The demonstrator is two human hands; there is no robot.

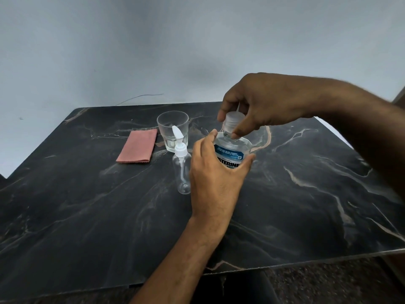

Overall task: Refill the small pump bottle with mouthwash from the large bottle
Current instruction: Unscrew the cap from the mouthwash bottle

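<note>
Centre frame, the left hand (215, 178) wraps the large bottle (232, 151) to steady it on the counter (306, 194) while the right hand (263, 106) pinches its cap (233, 121), likely unscrewing.

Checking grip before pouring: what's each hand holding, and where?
Left hand grips the large bottle around its body; right hand pinches its cap.

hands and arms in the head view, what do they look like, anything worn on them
Both are bare. The left hand and right hand show no gloves, rings, watch or bands, and no sleeve covers either forearm as far as the frame shows. Fine hair shows on both forearms.
</note>
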